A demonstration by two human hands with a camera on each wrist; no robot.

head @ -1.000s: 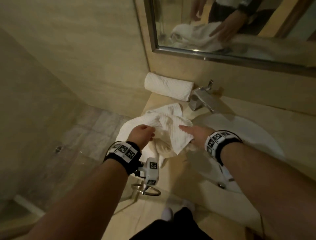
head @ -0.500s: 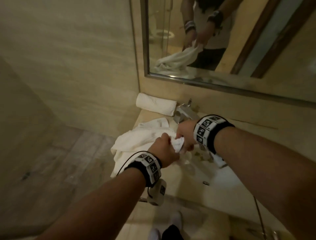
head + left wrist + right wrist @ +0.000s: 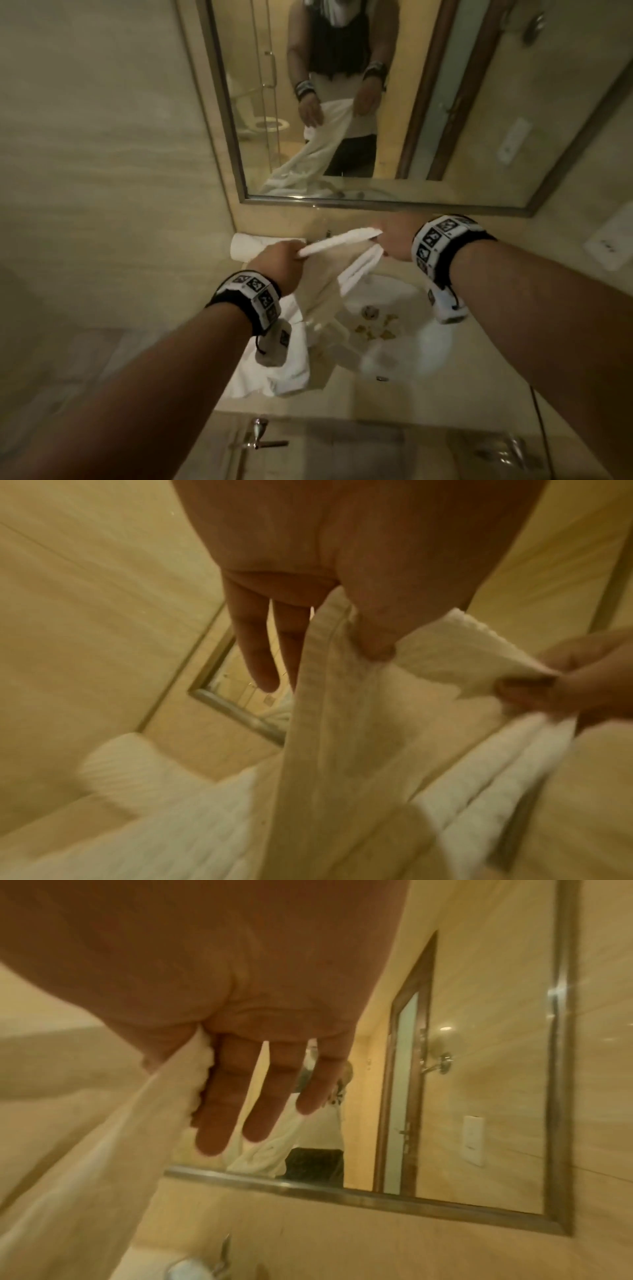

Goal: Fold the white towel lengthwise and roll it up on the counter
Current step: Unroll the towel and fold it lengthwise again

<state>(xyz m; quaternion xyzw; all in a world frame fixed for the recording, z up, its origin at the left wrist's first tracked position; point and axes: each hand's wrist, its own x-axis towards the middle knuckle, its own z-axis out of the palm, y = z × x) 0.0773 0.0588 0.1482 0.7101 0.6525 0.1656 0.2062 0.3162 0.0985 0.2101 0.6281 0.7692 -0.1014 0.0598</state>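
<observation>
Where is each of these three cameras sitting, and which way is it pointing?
Head: worn on the head, looking down at the sink and mirror; both forearms, left hand and right hand show, stretching the towel.
Left wrist: looks along the left palm toward the wall; thumb pinches the towel, other fingers straight.
Right wrist: looks along the right palm at the mirror; straight fingers show.
Shared: all three show towel and mirror.

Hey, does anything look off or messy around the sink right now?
Yes. Yellowish-brown scraps lie scattered in the sink, like debris. The towel, pinched by the left hand and right hand, trails down over the counter edge, bunched rather than flat.
</observation>
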